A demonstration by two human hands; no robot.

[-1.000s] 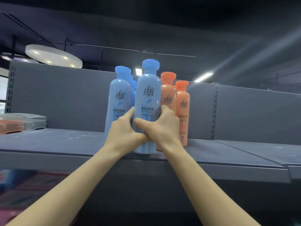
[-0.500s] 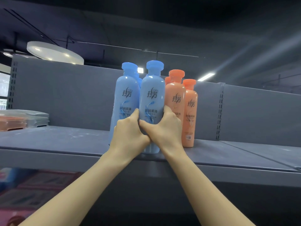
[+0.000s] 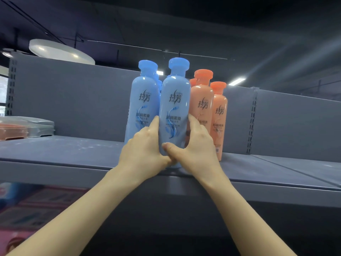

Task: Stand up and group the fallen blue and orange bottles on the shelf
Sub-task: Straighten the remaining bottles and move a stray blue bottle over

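Two hands, the left hand (image 3: 145, 146) and right hand (image 3: 193, 145), wrap their fingers around the front blue bottle (image 3: 174, 111), upright at the shelf (image 3: 73, 154) edge with orange bottles (image 3: 202, 108) at three o'clock, so letting go gently likely comes next.

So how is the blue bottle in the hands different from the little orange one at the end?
The front blue bottle is blue with a blue cap; the end orange bottle is orange with an orange cap. The blue one is gripped by the left hand and right hand; the orange one stands untouched. The blue one is nearer the shelf edge. Both stand upright.
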